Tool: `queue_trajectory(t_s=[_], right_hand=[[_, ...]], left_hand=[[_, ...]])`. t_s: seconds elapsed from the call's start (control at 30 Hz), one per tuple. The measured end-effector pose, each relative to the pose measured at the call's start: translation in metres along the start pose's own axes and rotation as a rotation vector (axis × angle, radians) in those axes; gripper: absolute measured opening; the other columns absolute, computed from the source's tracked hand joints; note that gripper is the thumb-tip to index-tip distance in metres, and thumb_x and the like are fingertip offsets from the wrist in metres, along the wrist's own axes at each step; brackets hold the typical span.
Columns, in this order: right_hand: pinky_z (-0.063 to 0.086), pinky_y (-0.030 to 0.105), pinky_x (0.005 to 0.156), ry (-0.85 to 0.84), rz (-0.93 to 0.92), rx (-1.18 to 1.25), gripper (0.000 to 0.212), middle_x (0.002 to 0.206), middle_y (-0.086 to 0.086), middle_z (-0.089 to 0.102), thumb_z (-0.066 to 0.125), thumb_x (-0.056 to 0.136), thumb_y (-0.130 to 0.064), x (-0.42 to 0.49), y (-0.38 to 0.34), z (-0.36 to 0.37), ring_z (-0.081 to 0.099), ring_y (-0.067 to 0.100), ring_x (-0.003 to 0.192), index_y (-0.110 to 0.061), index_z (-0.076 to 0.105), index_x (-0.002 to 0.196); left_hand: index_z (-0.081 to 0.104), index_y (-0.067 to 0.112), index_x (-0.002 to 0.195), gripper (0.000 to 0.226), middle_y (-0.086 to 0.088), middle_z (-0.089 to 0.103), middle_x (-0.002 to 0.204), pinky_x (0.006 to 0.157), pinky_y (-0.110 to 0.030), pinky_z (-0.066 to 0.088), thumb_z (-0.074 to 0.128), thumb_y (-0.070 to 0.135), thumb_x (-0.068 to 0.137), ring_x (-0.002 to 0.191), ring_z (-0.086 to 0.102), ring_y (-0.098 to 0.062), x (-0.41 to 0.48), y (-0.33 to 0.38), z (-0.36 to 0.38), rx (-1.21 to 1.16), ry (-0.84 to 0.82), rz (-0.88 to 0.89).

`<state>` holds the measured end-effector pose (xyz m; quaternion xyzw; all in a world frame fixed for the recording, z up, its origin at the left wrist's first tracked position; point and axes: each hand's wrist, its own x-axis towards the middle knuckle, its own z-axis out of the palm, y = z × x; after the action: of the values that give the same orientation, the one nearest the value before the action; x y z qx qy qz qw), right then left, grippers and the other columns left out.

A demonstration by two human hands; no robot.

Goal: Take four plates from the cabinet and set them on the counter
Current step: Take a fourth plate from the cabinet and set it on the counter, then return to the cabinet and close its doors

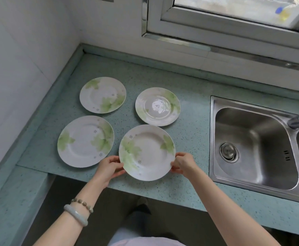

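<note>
Now | both hands clamped on near-right plate | counter | no readable writing

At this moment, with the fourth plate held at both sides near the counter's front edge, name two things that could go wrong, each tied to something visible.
1. The held plate sits close to the counter front edge; released too far forward, it might tip off.
2. It nearly meets the near left plate; a sideways nudge by the left hand or right hand could clink or chip the rims.
</note>
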<state>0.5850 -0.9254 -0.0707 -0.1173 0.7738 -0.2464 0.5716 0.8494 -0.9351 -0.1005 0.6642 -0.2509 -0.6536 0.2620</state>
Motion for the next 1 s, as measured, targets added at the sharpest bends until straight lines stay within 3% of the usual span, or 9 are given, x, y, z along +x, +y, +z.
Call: queue_trajectory(t_s=[0.1,0.27,0.43,0.5,0.57,0.7,0.87,1.0], right_hand=[[0.056,0.033,0.045,-0.017,0.008,0.006,0.027,0.078,0.020,0.061,0.045,0.076,0.022,0.000,-0.002,-0.003,0.059,0.032,0.069,-0.001,0.058,0.077],[0.048,0.029,0.056,0.010,-0.048,-0.198,0.023,0.071,0.012,0.056,0.051,0.074,0.009,0.001,-0.005,-0.004,0.050,0.023,0.057,-0.001,0.058,0.093],[0.047,0.039,0.089,0.174,-0.243,-0.345,0.057,0.123,0.012,0.053,0.062,0.075,-0.010,-0.006,-0.021,-0.009,0.053,0.027,0.110,-0.011,0.045,0.130],[0.043,0.039,0.095,0.168,-0.326,-0.288,0.061,0.132,0.012,0.049,0.064,0.075,-0.010,-0.013,-0.033,-0.011,0.050,0.026,0.118,-0.015,0.044,0.133],[0.041,0.039,0.100,0.129,-0.433,-0.250,0.066,0.138,0.010,0.046,0.069,0.075,-0.012,-0.025,-0.044,-0.014,0.047,0.024,0.124,-0.018,0.043,0.135],[0.033,0.033,0.103,0.031,-0.711,-0.188,0.080,0.148,-0.002,0.038,0.078,0.074,-0.021,-0.065,-0.067,-0.022,0.037,0.015,0.133,-0.026,0.036,0.142],[0.035,0.031,0.106,0.002,-0.913,-0.028,0.101,0.155,-0.005,0.024,0.081,0.072,-0.023,-0.116,-0.075,-0.043,0.034,0.010,0.135,-0.040,0.016,0.147],[0.032,0.032,0.112,0.122,-0.976,0.027,0.109,0.158,-0.001,0.017,0.080,0.073,-0.015,-0.138,-0.068,-0.073,0.032,0.010,0.138,-0.038,0.006,0.149]], left_hand=[[0.064,0.006,0.100,0.020,-0.011,0.067,0.106,0.066,-0.029,0.059,0.061,-0.006,0.085,0.092,0.069,-0.025,0.001,0.001,0.000,0.022,0.003,0.002],[0.062,0.005,0.101,0.019,-0.012,0.066,0.107,0.063,-0.027,0.059,0.062,-0.004,0.085,0.090,0.069,-0.023,0.001,0.007,-0.001,0.199,-0.005,0.039],[0.058,0.013,0.113,0.031,0.002,0.061,0.095,0.071,-0.035,0.059,0.069,0.018,0.084,0.078,0.068,-0.018,-0.009,0.020,-0.002,0.542,0.138,0.188],[0.056,0.015,0.119,0.040,0.004,0.061,0.100,0.082,-0.041,0.056,0.069,0.028,0.084,0.089,0.065,-0.019,-0.015,0.032,-0.007,0.628,0.174,0.289],[0.053,0.014,0.126,0.049,-0.001,0.059,0.114,0.089,-0.037,0.049,0.069,0.031,0.083,0.102,0.058,-0.017,-0.021,0.051,-0.009,0.652,0.193,0.396],[0.042,0.020,0.135,0.066,0.001,0.041,0.130,0.105,-0.042,0.039,0.073,0.035,0.079,0.125,0.039,-0.022,-0.048,0.096,0.000,0.599,0.221,0.681],[0.015,0.044,0.144,0.095,0.018,0.022,0.149,0.110,-0.021,0.022,0.074,0.045,0.071,0.140,0.021,0.000,-0.091,0.134,0.031,0.454,-0.073,0.917],[0.005,0.045,0.147,0.110,0.016,0.020,0.153,0.113,-0.024,0.020,0.079,0.046,0.065,0.140,0.017,0.009,-0.102,0.164,0.061,0.483,-0.329,0.948]])
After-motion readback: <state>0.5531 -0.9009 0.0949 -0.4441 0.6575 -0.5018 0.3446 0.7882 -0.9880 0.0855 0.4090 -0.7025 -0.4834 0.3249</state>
